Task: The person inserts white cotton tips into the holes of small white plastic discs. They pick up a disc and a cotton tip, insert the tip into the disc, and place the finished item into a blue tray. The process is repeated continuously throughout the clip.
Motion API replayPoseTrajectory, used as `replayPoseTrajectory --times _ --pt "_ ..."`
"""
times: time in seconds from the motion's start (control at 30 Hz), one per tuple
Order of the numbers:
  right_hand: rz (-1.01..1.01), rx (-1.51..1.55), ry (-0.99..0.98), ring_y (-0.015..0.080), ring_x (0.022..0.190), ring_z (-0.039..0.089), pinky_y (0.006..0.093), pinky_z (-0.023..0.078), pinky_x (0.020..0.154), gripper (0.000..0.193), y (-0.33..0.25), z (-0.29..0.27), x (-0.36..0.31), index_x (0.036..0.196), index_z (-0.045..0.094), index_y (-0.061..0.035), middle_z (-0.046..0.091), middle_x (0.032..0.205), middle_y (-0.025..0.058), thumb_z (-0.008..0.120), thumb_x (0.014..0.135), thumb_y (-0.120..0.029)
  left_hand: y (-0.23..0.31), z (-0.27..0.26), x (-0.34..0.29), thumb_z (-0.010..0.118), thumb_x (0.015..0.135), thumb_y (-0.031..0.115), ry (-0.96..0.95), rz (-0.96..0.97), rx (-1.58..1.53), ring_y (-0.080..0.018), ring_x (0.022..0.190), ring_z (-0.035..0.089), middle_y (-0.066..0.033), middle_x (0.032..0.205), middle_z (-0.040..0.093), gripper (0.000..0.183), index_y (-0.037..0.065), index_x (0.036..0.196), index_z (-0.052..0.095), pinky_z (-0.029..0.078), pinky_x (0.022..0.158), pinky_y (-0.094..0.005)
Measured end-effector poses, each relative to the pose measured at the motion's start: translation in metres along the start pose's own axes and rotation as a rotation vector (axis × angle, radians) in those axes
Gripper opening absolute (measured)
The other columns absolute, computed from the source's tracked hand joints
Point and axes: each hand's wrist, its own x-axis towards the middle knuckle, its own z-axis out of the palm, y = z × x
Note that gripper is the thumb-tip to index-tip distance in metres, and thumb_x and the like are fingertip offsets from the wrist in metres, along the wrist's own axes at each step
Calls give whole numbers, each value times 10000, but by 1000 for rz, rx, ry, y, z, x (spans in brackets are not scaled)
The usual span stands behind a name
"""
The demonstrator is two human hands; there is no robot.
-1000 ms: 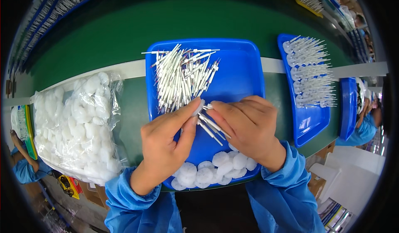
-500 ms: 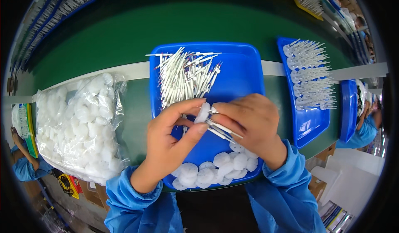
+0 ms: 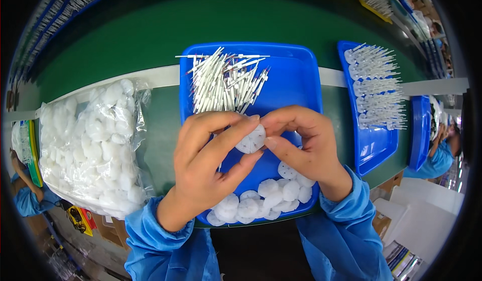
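Over the blue tray (image 3: 306,62), my left hand (image 3: 208,153) holds a small white plastic disc (image 3: 251,140) by its edge between thumb and fingers. The disc's flat face, with small holes or marks, is turned up. My right hand (image 3: 306,150) has its thumb and fingertips closed at the disc's right rim; anything else inside that hand is hidden. A heap of thin white sticks (image 3: 221,83) with dark, fine tips lies in the tray's far left part. Several loose white discs (image 3: 273,198) lie along its near edge.
A clear bag of white discs (image 3: 90,150) rests to the left. On the right, a narrower blue tray (image 3: 374,155) holds rows of discs fitted with sticks (image 3: 376,88). More loaded trays (image 3: 75,20) line the far left. A co-worker's blue sleeve (image 3: 437,160) shows at far right.
The disc has turned from edge-on to face-up between my hands. Sticks that showed under my right hand are out of sight, and that hand's fingers now meet the disc's rim.
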Motion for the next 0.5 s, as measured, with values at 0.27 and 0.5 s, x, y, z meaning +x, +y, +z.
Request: replayPoseTrajectory --times 0.27,0.5 --pt "115 85 -51 95 890 738 262 588 791 185 1 -2 4 1129 710 2 749 962 35 801 968 13 -4 -1 -2 903 678 0 -80 59 26 -313 1062 700 -121 1207 727 594 29 1259 787 570 894 -405" --pt "92 99 -67 114 912 749 275 593 819 268 3 -4 2 1168 707 -19 754 964 32 832 932 10 -8 0 -1 879 667 -11 -83 96 25 -330 1062 693 -102 1215 728 652 46 1308 770 564 903 -437"
